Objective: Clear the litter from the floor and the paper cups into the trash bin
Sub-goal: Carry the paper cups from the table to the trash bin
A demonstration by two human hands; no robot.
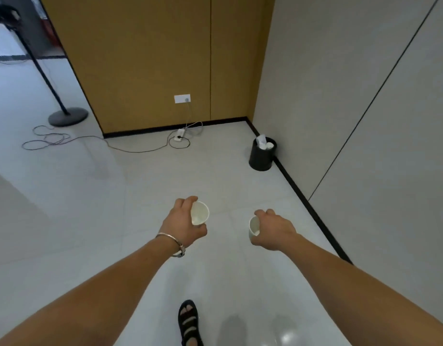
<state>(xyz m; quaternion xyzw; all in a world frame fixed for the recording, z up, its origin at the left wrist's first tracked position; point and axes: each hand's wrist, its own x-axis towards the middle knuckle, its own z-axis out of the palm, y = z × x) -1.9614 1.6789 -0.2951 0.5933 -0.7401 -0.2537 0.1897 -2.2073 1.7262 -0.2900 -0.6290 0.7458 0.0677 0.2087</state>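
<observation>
My left hand (181, 222) grips a white paper cup (200, 213), its open mouth tipped toward me. My right hand (274, 229) holds a second white paper cup (254, 229) by its side, mouth facing left. Both hands are out in front of me above the pale tiled floor. A black trash bin (261, 157) stands ahead to the right, against the grey wall near the corner, with white paper and a cup showing at its top.
A power strip (179, 135) and looping cables (50, 141) lie on the floor by the tan wall panel. A black stand with a round base (67, 116) is at the left. My sandalled foot (188, 320) steps on the tiles below.
</observation>
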